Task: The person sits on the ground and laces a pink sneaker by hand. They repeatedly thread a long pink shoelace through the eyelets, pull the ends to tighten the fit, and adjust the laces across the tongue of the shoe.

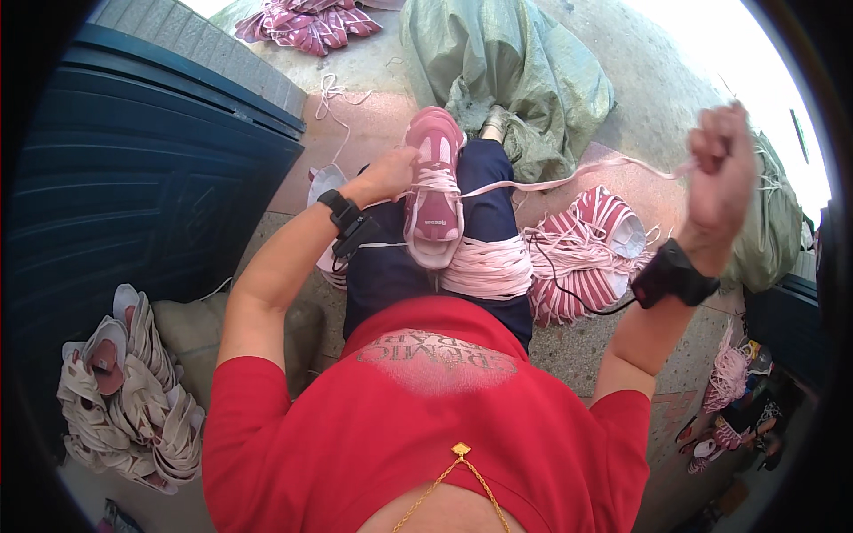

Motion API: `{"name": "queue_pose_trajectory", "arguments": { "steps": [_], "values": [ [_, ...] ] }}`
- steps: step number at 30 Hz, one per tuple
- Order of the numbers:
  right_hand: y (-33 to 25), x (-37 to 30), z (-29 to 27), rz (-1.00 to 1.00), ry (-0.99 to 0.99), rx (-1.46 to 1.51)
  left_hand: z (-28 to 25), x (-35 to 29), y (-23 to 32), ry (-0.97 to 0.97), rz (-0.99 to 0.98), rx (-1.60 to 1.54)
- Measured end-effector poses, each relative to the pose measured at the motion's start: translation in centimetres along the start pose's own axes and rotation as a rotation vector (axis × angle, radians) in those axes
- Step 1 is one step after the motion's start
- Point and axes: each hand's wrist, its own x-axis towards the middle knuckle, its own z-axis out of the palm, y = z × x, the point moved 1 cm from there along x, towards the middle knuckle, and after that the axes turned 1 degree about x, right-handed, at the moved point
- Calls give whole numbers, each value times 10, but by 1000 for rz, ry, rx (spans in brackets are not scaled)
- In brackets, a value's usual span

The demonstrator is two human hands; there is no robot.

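A pink sneaker (433,186) lies sole-down along my lap, toe pointing away. My left hand (388,175) grips its left side near the lacing. A pale pink shoelace (569,178) runs from the sneaker's eyelets out to the right, pulled taut. My right hand (720,164) is raised high at the right, fist closed on the lace's end. A bundle of pale pink laces (487,266) rests on my right thigh, just behind the sneaker's heel. Both wrists wear black bands.
A pile of pink striped shoe uppers (591,253) lies by my right knee. Beige shoe uppers (129,391) are stacked at lower left beside a dark blue door (133,178). A green sack (511,71) lies ahead, with more pink uppers (306,22) beyond it.
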Motion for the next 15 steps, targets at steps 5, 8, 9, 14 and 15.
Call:
{"name": "queue_pose_trajectory", "arguments": {
  "steps": [5, 8, 9, 14, 15],
  "values": [
    [214, -97, 57, 624, -629, -822, 2, -22, -13, 49, 365, 428],
    [265, -143, 75, 202, -692, -1298, 6, -31, -11, 155, 377, 695],
    [276, -148, 78, 164, -680, -1338, 7, -34, -10, 197, 371, 693],
    [306, -155, 80, -109, -703, -1514, 15, -46, -10, 306, 305, 706],
    [309, -157, 80, -156, -739, -1527, 15, -47, -11, 313, 285, 694]
  ]
}}
